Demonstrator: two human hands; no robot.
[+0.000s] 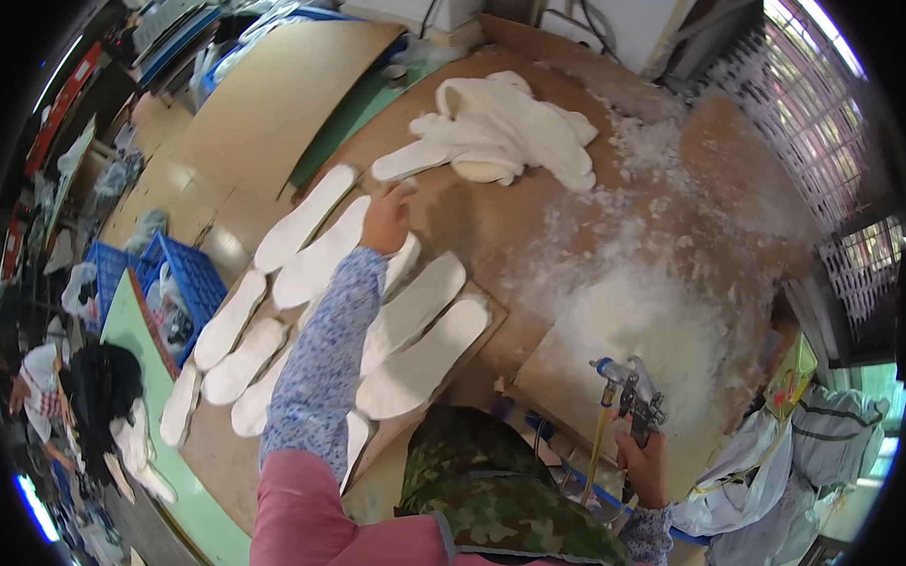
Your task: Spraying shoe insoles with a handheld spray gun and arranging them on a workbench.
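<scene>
white insole [326,251] lay under the left hand [386,219], fingers flat and together pressing it, likely to seat it in line | right hand [644,469] was clamped on a spray gun [631,392], held off to the side, nozzle away | more insoles [422,357] spaced apart on a brown board [495,225] | unsorted pile [503,135] beyond

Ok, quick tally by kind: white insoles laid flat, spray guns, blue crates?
white insoles laid flat: 10, one partly hidden by the arm
spray gun: 1
blue crates: 2
Total: 13
</scene>
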